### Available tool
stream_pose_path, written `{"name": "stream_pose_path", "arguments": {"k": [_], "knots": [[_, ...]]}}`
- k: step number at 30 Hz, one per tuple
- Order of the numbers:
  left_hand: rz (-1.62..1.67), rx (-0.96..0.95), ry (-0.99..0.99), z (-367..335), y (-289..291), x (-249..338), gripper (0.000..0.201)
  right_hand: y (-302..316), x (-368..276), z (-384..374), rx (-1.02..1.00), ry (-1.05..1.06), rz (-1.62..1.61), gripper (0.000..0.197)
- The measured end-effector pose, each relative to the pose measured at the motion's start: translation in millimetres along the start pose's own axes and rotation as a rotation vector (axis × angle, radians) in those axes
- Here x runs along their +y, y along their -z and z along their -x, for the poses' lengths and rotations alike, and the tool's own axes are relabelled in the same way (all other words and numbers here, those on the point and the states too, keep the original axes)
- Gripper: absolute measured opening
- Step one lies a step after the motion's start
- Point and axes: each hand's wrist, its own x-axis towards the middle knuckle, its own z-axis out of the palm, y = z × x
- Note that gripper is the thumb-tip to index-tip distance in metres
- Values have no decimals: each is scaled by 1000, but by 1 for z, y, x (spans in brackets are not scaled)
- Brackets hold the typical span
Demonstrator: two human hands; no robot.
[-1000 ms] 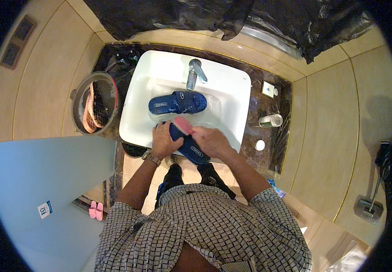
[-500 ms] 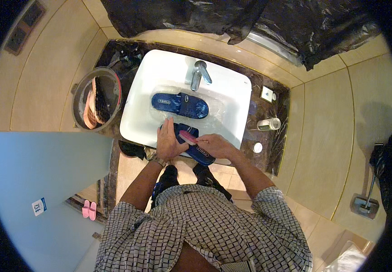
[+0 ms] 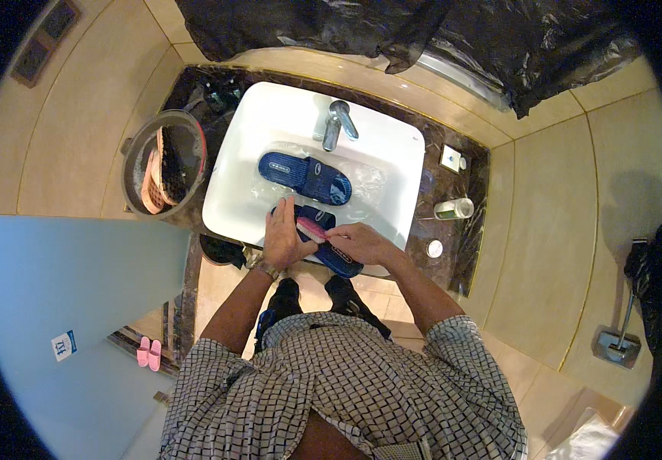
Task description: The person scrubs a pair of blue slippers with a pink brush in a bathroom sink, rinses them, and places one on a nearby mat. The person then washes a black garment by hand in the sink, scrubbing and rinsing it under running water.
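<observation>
My left hand (image 3: pixel 280 239) grips a wet blue slide sandal (image 3: pixel 346 266) at its strap end, fingers pointing away and thumb across it. This sandal lies slanted over the sink's near rim. In my right hand (image 3: pixel 363 244) is a pink scrubbing brush (image 3: pixel 312 228) with pale bristles, pressed against the sandal beside the strap. A matching blue slide sandal (image 3: pixel 284 169) rests in shallow water farther inside the white sink (image 3: pixel 233 146). Part of the near sandal is hidden under my left hand.
A chrome faucet (image 3: pixel 332 126) rises at the sink's back. Left of it, a grey basin (image 3: pixel 126 178) holds a dark sandal and a pinkish one in sudsy water. On the dark counter to the right are a clear jar (image 3: pixel 453 209) and a round white object (image 3: pixel 434 249).
The brush and my right hand have shifted slightly left along the near sandal. The far sandal has turned a little in the water, its strap end now lower.
</observation>
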Motion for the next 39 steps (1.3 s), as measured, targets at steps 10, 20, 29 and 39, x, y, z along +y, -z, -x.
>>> {"name": "stream_pose_path", "arguments": {"k": [10, 20, 29, 39], "knots": [[87, -78, 6, -7, 7, 2, 105, -40, 8, -57, 173, -72, 245, 32], [-41, 40, -1, 11, 31, 22, 77, 18, 71, -39, 25, -321, -326, 37], [-6, 484, 108, 45, 36, 22, 66, 0, 145, -41, 99, 26, 275, 41], [476, 681, 257, 53, 7, 38, 48, 8, 160, -44, 91, 195, 674, 44]]}}
